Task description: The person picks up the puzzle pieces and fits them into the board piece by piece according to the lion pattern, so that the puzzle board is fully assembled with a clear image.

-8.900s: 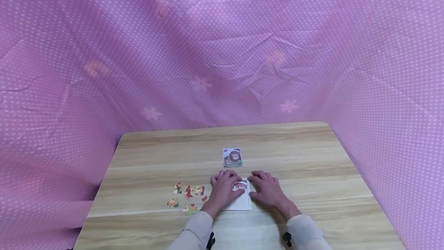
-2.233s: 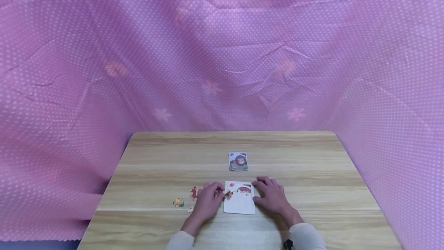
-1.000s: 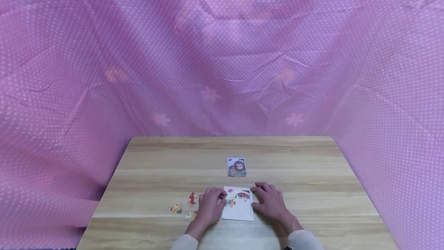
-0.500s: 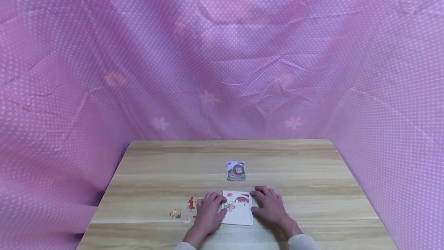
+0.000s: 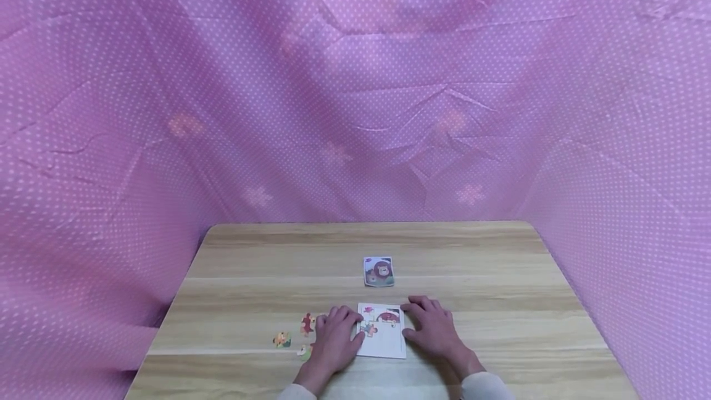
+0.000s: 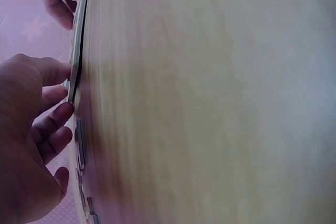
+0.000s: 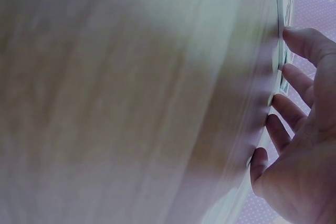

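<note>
A white square jigsaw board (image 5: 386, 345) lies between my hands in the head view. Pieces with a brown mane (image 5: 388, 317) and a pink flower fill its top; a green-and-orange puzzle piece (image 5: 368, 329) sits below them at the left. My left hand (image 5: 335, 339) has its thumb and fingertips at the board's left edge. Across from it, my right hand (image 5: 434, 327) touches the right edge with thumb and forefinger, its other fingers spread on the table. Both wrist views look low along the tabletop, showing the left hand (image 6: 23, 129) and the right hand (image 7: 307, 129) with loosely bent fingers.
Loose puzzle pieces lie left of my left hand: a yellow one (image 5: 281, 339), a red-brown one (image 5: 307, 324) and a green-and-white one (image 5: 305, 352). Behind the board is a lion picture card (image 5: 379, 271). Pink dotted cloth (image 5: 355, 110) surrounds the wooden table (image 5: 472, 264).
My left hand carried the green-and-orange piece from the loose ones onto the board's left side and let go of it. My right hand stays at the board's right edge.
</note>
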The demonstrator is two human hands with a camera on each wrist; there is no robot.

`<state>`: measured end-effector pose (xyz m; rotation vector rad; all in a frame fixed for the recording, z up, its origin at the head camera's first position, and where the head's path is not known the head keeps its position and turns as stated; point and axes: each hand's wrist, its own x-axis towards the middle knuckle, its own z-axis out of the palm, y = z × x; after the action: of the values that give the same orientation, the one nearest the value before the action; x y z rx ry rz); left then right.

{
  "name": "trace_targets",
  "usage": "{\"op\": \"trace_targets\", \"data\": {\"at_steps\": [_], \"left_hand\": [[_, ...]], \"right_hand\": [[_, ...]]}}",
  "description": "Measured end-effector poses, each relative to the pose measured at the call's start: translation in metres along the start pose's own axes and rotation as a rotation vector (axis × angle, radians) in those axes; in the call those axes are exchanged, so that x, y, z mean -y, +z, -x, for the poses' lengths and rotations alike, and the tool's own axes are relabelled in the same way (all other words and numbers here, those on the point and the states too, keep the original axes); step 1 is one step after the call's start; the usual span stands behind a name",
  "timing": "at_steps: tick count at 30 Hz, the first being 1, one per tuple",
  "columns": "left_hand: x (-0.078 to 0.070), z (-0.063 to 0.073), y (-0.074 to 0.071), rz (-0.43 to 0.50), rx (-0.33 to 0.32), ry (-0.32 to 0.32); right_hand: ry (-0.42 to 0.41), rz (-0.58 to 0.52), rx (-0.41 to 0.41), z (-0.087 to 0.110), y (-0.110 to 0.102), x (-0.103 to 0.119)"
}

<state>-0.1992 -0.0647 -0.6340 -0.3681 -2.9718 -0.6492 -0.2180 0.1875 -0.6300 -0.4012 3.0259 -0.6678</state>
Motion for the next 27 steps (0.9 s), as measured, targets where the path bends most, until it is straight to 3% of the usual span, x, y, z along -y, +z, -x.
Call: {"op": "trace_targets", "data": {"at_steps": [27], "left_hand": [[-0.0022,-0.0005,0.0012,-0.036,-0.002,-0.009]], "right_hand": [[0.009,-0.005,-0.001,0.0002,0.0029,0.0009]]}}
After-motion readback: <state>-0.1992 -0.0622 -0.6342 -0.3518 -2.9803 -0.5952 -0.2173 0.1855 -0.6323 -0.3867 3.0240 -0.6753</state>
